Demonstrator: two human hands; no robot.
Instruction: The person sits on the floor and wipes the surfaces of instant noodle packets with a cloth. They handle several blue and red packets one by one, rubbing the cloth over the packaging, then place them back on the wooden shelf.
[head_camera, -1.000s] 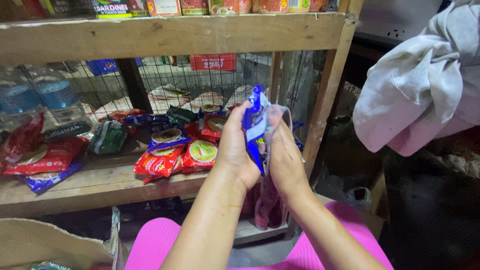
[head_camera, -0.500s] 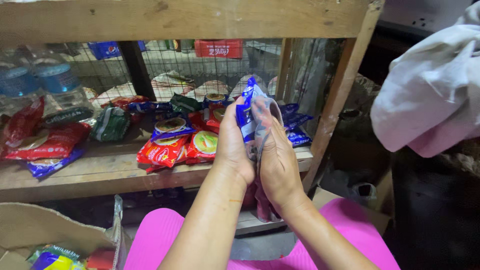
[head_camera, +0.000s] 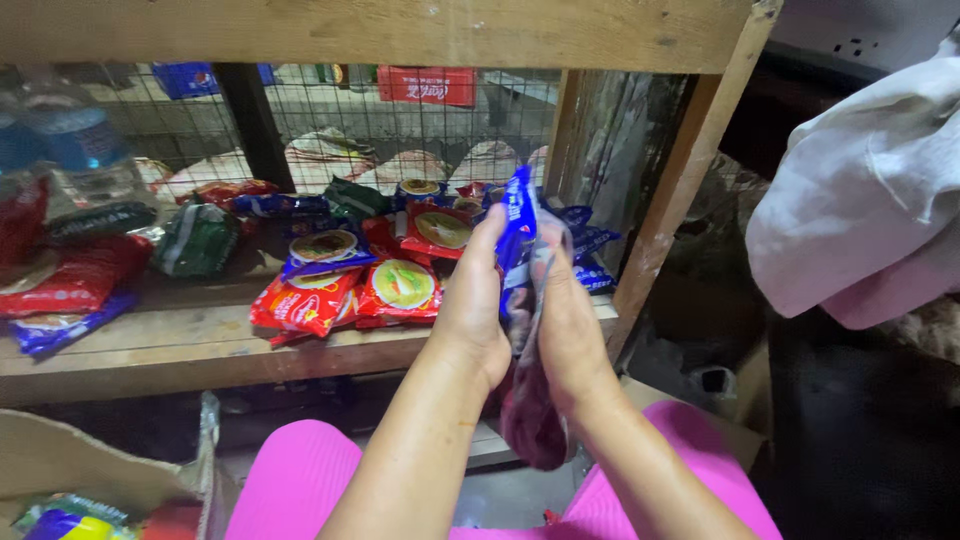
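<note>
Both the left hand (head_camera: 472, 305) and right hand (head_camera: 570, 325) clasp a blue plastic snack packet (head_camera: 517, 228) upright between their palms, just before the wooden shelf (head_camera: 190, 345) strewn with red noodle packets (head_camera: 345, 295).

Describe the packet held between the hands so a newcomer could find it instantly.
Start at the wooden shelf of snack packets. In front of its right post, the left hand and right hand press a blue packet upright between them. It alone is off the shelf.
</note>
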